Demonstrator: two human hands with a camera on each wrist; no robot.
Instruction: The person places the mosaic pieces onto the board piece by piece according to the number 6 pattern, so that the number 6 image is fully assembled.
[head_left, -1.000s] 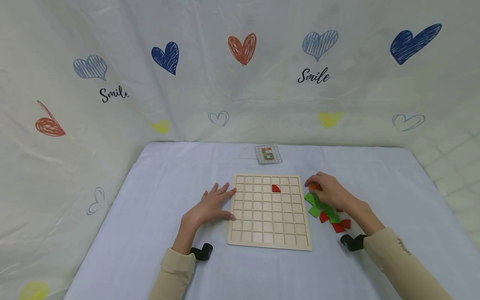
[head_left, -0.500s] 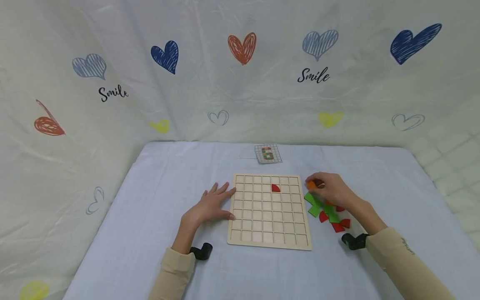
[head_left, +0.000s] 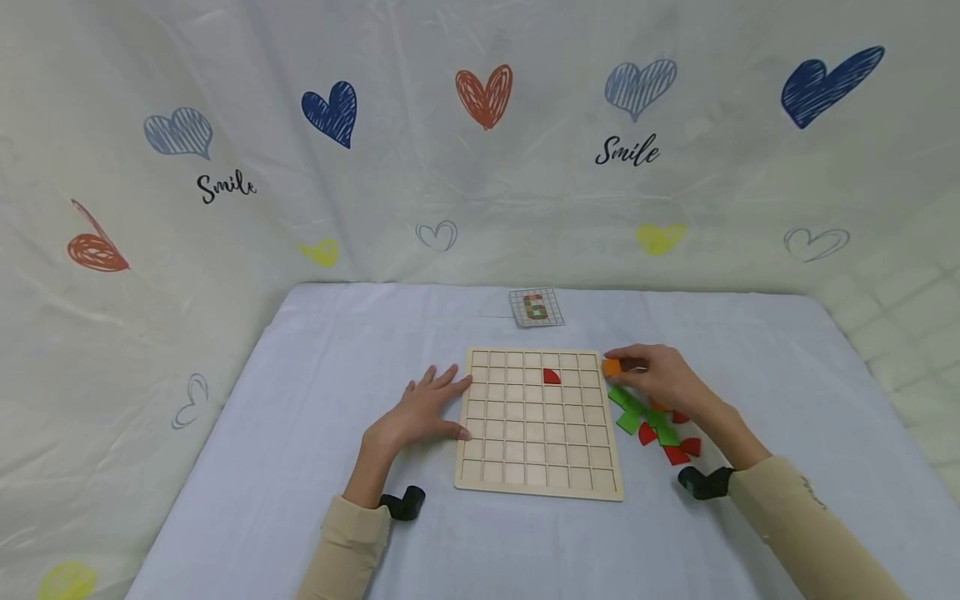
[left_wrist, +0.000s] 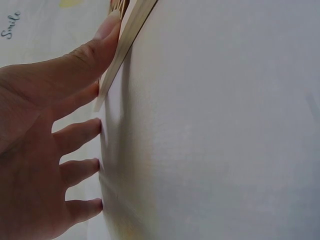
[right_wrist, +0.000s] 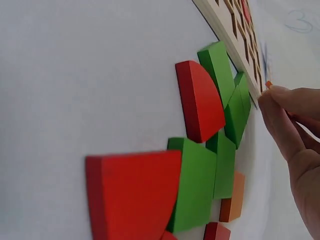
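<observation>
- Wooden grid board (head_left: 513, 450): flat on the cloth-covered table (head_left: 337, 350); the landmark for this list.
- Red quarter-round tile (head_left: 551, 377): one, lying in the board's second row from the far edge; unmoved over the last second.
- Orange piece (head_left: 611, 367): just beside the board's right edge, near its far corner; whether it touches the edge, I cannot tell.
- Right hand (head_left: 660, 372): right of the board, thumb and fingers pinched on the orange piece.
- Left hand (head_left: 420, 412): at the board's left edge, fingers spread apart, thumb and forefinger touching the rim; unchanged.
- Green tiles (head_left: 628, 423) and red tiles (head_left: 676, 455): loose pile right of the board, another orange piece (right_wrist: 235, 197) among them.
- Printed card (head_left: 536, 307): beyond the board's far edge.
- Change: the pinched piece has shifted from the pile's far end towards the board; I judge it picked out, not yet placed.
</observation>
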